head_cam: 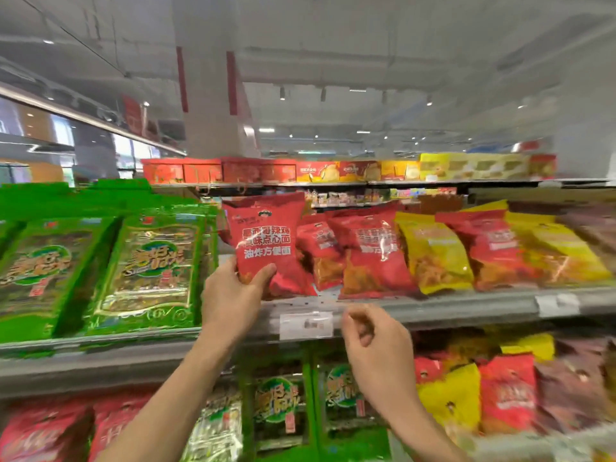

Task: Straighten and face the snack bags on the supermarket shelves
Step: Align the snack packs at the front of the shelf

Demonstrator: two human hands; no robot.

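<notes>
My left hand (235, 296) grips the lower edge of a red snack bag (266, 235) with white lettering, holding it upright in front of the middle shelf (433, 303). My right hand (376, 345) hovers lower, in front of the shelf edge, fingers loosely curled and holding nothing. To the right of the held bag, red bags (370, 248) and yellow bags (433, 255) lean in a row on the same shelf. Large green bags (150, 268) stand on the shelf to the left.
A white price tag (306, 325) hangs on the shelf edge between my hands. The lower shelf holds green bags (276, 405), red bags (508, 391) and yellow bags (450, 395). Red and yellow boxes (300, 170) line the top shelf.
</notes>
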